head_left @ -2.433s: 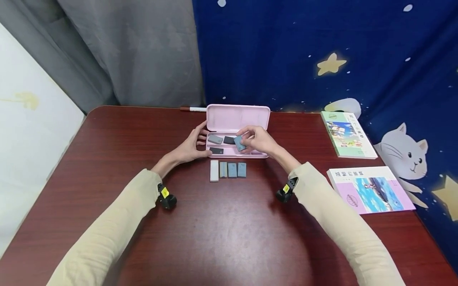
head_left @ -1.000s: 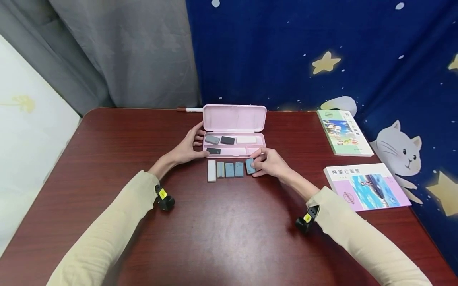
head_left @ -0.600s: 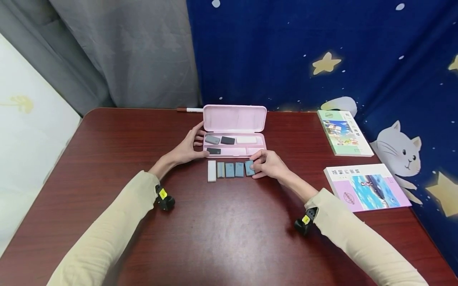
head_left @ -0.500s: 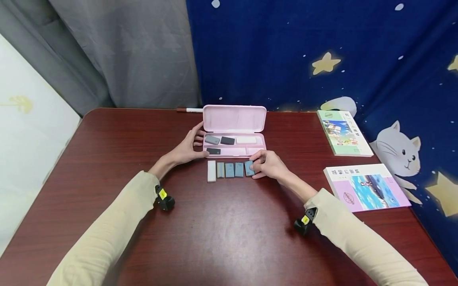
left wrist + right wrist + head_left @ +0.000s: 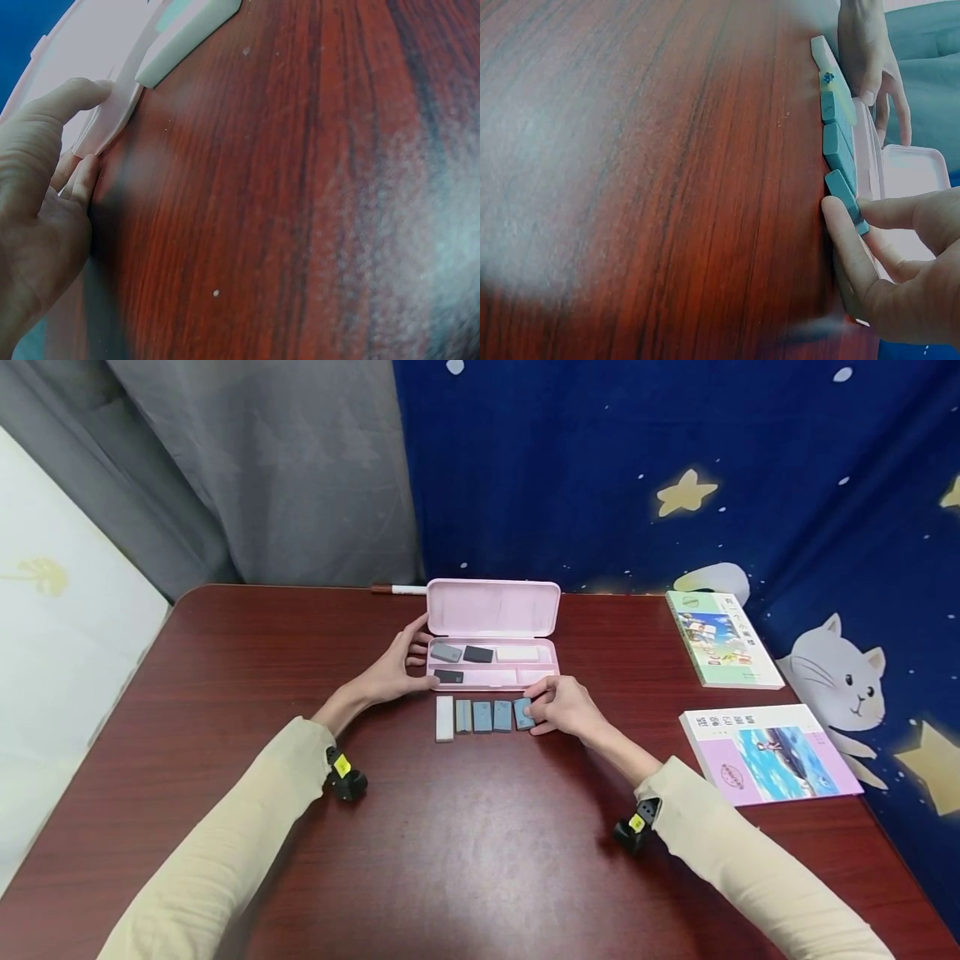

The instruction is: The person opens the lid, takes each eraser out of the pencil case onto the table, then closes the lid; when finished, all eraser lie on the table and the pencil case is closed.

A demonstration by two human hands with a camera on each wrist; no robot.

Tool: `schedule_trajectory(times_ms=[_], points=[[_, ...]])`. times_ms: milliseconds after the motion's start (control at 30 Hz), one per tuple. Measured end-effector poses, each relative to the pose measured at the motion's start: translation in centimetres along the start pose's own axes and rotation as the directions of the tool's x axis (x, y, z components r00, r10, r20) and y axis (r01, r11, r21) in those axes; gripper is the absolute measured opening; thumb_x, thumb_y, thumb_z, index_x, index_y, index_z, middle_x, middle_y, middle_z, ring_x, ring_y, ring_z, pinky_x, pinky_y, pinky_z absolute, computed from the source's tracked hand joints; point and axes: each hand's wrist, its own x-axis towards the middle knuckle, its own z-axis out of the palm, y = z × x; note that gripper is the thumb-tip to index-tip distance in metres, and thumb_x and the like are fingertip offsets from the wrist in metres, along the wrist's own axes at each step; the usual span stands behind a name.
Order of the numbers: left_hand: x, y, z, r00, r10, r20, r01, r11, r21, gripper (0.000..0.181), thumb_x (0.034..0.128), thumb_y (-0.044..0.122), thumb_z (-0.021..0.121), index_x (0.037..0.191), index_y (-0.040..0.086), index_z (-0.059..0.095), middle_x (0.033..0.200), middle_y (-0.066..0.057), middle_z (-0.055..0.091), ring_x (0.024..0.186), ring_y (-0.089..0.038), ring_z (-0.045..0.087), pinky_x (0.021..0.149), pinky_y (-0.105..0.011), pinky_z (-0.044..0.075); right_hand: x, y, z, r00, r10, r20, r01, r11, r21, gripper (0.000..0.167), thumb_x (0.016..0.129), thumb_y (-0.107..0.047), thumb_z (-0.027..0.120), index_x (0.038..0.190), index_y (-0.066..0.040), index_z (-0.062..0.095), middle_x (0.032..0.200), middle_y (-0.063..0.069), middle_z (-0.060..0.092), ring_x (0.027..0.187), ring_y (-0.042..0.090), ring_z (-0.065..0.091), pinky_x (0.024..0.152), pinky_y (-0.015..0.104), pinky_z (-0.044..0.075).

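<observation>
The pink case [image 5: 492, 608] lies with its lid raised, holding a grey block [image 5: 446, 652], two dark blocks and a white block [image 5: 517, 653]. My left hand [image 5: 392, 670] grips the case's left end, thumb at the front corner; the left wrist view shows the thumb [image 5: 71, 101] over the rim. In front of the case stands a row: a white block [image 5: 445, 719], a striped block [image 5: 463, 717] and blue blocks [image 5: 482, 717]. My right hand [image 5: 567, 706] pinches the rightmost blue block [image 5: 523, 713], seen also between fingers and thumb in the right wrist view [image 5: 843, 196].
A green-edged book [image 5: 724, 640] and a purple and white book [image 5: 771, 754] lie at the right of the table. Behind the case's left corner is a white and brown marker [image 5: 405, 589]. Grey and blue curtains hang along the table's far edge.
My right hand has come forward from above the case with the blue block, which now stands at the row's right end. My left hand has stayed on the case.
</observation>
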Motion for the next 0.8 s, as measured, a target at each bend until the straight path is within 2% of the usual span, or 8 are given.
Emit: schedule_trajectory(times_ms=[200, 400, 500, 667, 800], points=[[0.1, 0.2, 0.0, 1.0, -0.007, 0.005, 0.007, 1.0, 0.006, 0.104, 0.0769, -0.006, 0.075, 0.154, 0.005, 0.006, 0.134, -0.029, 0.032, 0.119, -0.04, 0.04, 0.101, -0.05, 0.037, -0.1, 0.2, 0.0, 1.0, -0.01, -0.02, 0.01, 0.999, -0.034, 0.021, 0.084, 0.008, 0.065, 0.105, 0.009, 0.063, 0.081, 0.017, 0.065, 0.062, 0.021, 0.068, 0.061, 0.037, 0.058], [-0.2, 2.6, 0.0, 1.0, 0.001, 0.024, 0.0, 0.999, -0.047, 0.101, 0.0758, -0.012, 0.073, 0.151, -0.006, 0.006, 0.133, -0.039, 0.029, 0.119, -0.052, 0.036, 0.1, -0.059, 0.033, -0.1, 0.3, -0.1, 1.0, -0.006, -0.027, 0.005, 0.999, -0.033, 0.021, 0.084, 0.008, 0.065, 0.105, 0.009, 0.063, 0.081, 0.016, 0.065, 0.062, 0.02, 0.068, 0.061, 0.036, 0.058], [-0.3, 3.5, 0.0, 0.999, -0.004, 0.032, 0.005, 0.999, -0.045, 0.099, 0.0761, -0.013, 0.071, 0.15, -0.008, 0.006, 0.133, -0.04, 0.028, 0.119, -0.053, 0.036, 0.1, -0.059, 0.033, 0.0, 0.3, -0.2, 1.0, -0.005, -0.026, 0.004, 1.0, -0.023, 0.021, 0.084, 0.008, 0.065, 0.105, 0.009, 0.063, 0.081, 0.017, 0.064, 0.063, 0.02, 0.068, 0.062, 0.037, 0.058], [-0.3, 3.7, 0.0, 0.999, 0.0, 0.032, 0.001, 0.999, -0.034, 0.098, 0.076, -0.013, 0.071, 0.15, -0.009, 0.006, 0.132, -0.041, 0.028, 0.118, -0.053, 0.036, 0.1, -0.059, 0.034, -0.1, 0.4, -0.1, 0.999, -0.012, -0.033, 0.011, 1.0, -0.023, 0.021, 0.084, 0.008, 0.066, 0.105, 0.009, 0.062, 0.082, 0.017, 0.065, 0.062, 0.02, 0.068, 0.062, 0.036, 0.058], [-0.9, 3.5, -0.3, 0.999, -0.016, 0.031, 0.017, 0.999, -0.03, 0.099, 0.0769, -0.012, 0.071, 0.15, -0.007, 0.005, 0.133, -0.04, 0.028, 0.12, -0.052, 0.035, 0.101, -0.058, 0.033, 0.0, 0.4, 0.3, 0.999, -0.028, -0.023, 0.027, 0.999, -0.032, 0.021, 0.085, 0.008, 0.066, 0.105, 0.009, 0.062, 0.081, 0.017, 0.064, 0.062, 0.021, 0.068, 0.061, 0.036, 0.058]])
